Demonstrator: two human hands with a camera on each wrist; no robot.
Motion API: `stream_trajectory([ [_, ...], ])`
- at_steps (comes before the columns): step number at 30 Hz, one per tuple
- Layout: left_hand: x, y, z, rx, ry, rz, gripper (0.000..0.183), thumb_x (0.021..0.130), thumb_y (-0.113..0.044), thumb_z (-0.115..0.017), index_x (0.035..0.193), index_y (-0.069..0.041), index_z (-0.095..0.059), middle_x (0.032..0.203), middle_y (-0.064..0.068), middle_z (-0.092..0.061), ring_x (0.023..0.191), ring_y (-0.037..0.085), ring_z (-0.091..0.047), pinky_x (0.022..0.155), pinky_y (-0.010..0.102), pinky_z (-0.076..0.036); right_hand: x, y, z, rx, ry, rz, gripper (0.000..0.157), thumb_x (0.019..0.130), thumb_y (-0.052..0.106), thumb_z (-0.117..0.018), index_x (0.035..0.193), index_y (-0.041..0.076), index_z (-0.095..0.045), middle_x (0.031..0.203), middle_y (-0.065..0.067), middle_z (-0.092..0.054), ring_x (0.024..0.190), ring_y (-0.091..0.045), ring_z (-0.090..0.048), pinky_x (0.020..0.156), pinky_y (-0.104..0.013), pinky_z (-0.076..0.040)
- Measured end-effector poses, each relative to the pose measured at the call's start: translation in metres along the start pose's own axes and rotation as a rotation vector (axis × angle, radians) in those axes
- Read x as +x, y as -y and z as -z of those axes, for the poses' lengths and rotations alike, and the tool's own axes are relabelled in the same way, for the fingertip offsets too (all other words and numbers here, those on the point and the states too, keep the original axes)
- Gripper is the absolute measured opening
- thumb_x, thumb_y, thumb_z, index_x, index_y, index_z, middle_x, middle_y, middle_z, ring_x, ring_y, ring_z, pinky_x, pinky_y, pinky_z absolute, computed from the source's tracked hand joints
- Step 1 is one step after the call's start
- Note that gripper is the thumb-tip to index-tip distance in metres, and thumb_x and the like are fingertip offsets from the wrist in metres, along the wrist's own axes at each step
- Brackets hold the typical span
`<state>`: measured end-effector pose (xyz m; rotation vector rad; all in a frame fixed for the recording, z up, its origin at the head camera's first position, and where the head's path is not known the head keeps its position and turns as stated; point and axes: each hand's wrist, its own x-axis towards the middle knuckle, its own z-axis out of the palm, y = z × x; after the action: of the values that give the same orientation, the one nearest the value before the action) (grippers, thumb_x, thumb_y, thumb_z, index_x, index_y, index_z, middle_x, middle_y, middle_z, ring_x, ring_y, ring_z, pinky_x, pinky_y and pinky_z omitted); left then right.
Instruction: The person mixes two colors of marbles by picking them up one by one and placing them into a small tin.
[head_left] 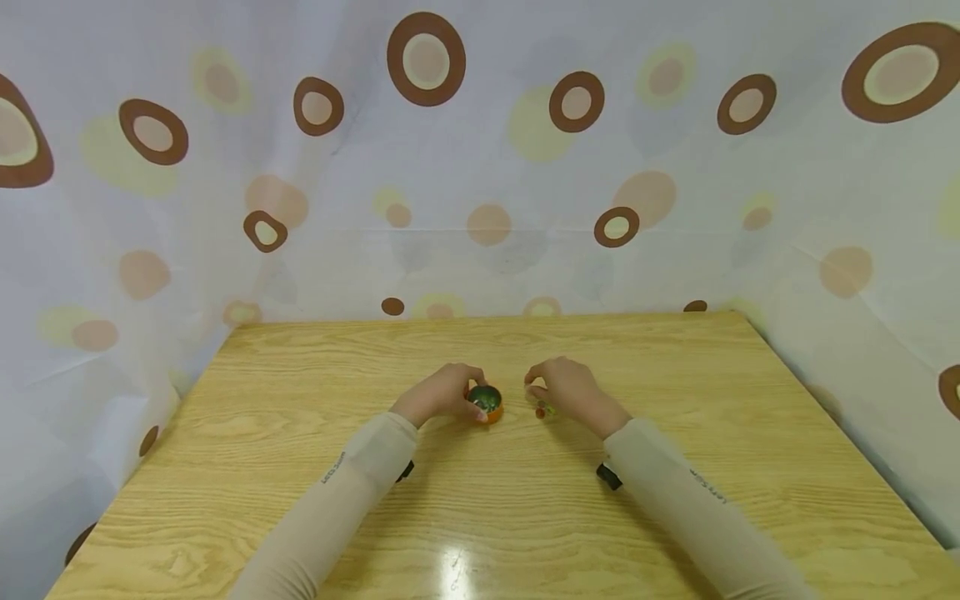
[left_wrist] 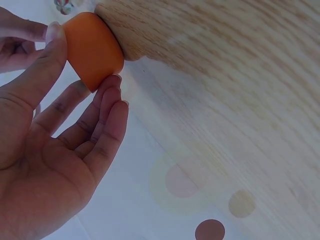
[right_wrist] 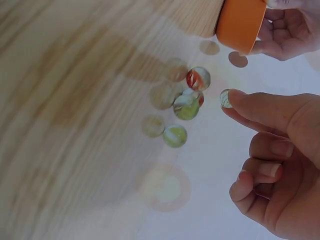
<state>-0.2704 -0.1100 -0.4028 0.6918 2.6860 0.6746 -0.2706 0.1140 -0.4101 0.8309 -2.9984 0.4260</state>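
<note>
My left hand [head_left: 448, 392] grips a small round bowl [left_wrist: 92, 47], orange outside and dark green inside, with the thumb on one side and fingers on the other. The bowl stands upright on the wooden table, slightly left of my right hand [head_left: 576, 393]. Between thumb and forefinger, that right hand pinches a clear marble [right_wrist: 224, 99] above the tabletop; its other fingers are curled in. Several glass marbles lie just below it, among them a red-and-white one [right_wrist: 198, 78] and a yellow-green one [right_wrist: 175, 136]. Small shiny shapes show inside the bowl in the head view.
The wood-grain table [head_left: 337, 354] spreads wide on both sides of the hands. A white curtain [head_left: 480, 158] with brown, yellow and peach circles rises behind it and along both sides. Dark wrist devices [head_left: 610, 476] show under the sleeves.
</note>
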Motion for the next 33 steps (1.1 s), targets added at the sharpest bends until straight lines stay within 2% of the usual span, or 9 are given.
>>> stream_trajectory([
  [6, 0.002, 0.002, -0.003, 0.0, -0.005, -0.004, 0.042, 0.079, -0.02, -0.081, 0.113, -0.004, -0.063, 0.09, 0.01, -0.061, 0.074, 0.017, -0.052, 0.069, 0.029, -0.046, 0.002, 0.007, -0.002, 0.0, -0.016, 0.025, 0.019, 0.092, 0.02, -0.067, 0.106, 0.008, -0.072, 0.099, -0.009, -0.071, 0.067, -0.016, -0.065, 0.057, -0.031, -0.051],
  [12, 0.004, 0.002, -0.005, -0.003, -0.003, -0.003, 0.041, 0.08, -0.02, -0.081, 0.114, -0.005, -0.064, 0.09, 0.01, -0.061, 0.075, 0.018, -0.052, 0.07, 0.03, -0.046, 0.001, 0.011, 0.0, 0.032, 0.003, 0.016, 0.022, 0.093, 0.02, -0.066, 0.109, 0.006, -0.071, 0.067, 0.001, -0.067, 0.045, -0.004, -0.055, 0.055, -0.03, -0.051],
  [15, 0.002, 0.002, -0.004, -0.01, -0.004, 0.005, 0.042, 0.08, -0.02, -0.08, 0.114, -0.004, -0.063, 0.092, 0.011, -0.062, 0.075, 0.018, -0.052, 0.071, 0.031, -0.046, 0.003, 0.015, 0.0, 0.029, 0.009, 0.025, 0.022, 0.093, 0.02, -0.065, 0.109, 0.006, -0.07, 0.058, 0.005, -0.062, 0.042, -0.003, -0.052, 0.054, -0.029, -0.05],
  [18, -0.001, 0.002, -0.003, -0.017, -0.008, 0.01, 0.043, 0.079, -0.02, -0.08, 0.115, -0.003, -0.063, 0.092, 0.011, -0.062, 0.075, 0.018, -0.053, 0.071, 0.031, -0.047, 0.005, 0.019, -0.001, 0.025, 0.009, 0.04, 0.022, 0.093, 0.02, -0.065, 0.109, 0.006, -0.071, 0.057, 0.006, -0.061, 0.04, -0.003, -0.051, 0.052, -0.027, -0.049],
  [22, -0.002, 0.003, -0.002, -0.015, -0.006, 0.014, 0.044, 0.079, -0.021, -0.081, 0.116, -0.003, -0.063, 0.088, 0.008, -0.06, 0.074, 0.018, -0.053, 0.069, 0.03, -0.047, 0.006, 0.022, -0.001, 0.025, -0.002, 0.047, 0.021, 0.093, 0.02, -0.066, 0.109, 0.007, -0.071, 0.064, 0.004, -0.064, 0.039, -0.003, -0.049, 0.053, -0.026, -0.049],
  [26, -0.001, 0.002, -0.001, -0.01, 0.005, 0.007, 0.045, 0.08, -0.022, -0.08, 0.117, -0.003, -0.062, 0.084, 0.005, -0.059, 0.073, 0.018, -0.053, 0.068, 0.029, -0.046, 0.005, 0.024, 0.002, 0.027, -0.016, 0.043, 0.021, 0.093, 0.02, -0.065, 0.109, 0.007, -0.071, 0.062, 0.004, -0.063, 0.038, -0.003, -0.048, 0.054, -0.026, -0.049],
  [33, 0.002, -0.001, -0.001, -0.016, 0.017, -0.019, 0.044, 0.08, -0.021, -0.08, 0.116, -0.002, -0.062, 0.082, 0.005, -0.059, 0.07, 0.017, -0.053, 0.066, 0.028, -0.046, 0.003, 0.026, 0.007, 0.058, -0.027, 0.05, 0.022, 0.093, 0.018, -0.065, 0.111, 0.005, -0.07, 0.068, -0.002, -0.067, 0.036, -0.004, -0.047, 0.044, -0.023, -0.042],
])
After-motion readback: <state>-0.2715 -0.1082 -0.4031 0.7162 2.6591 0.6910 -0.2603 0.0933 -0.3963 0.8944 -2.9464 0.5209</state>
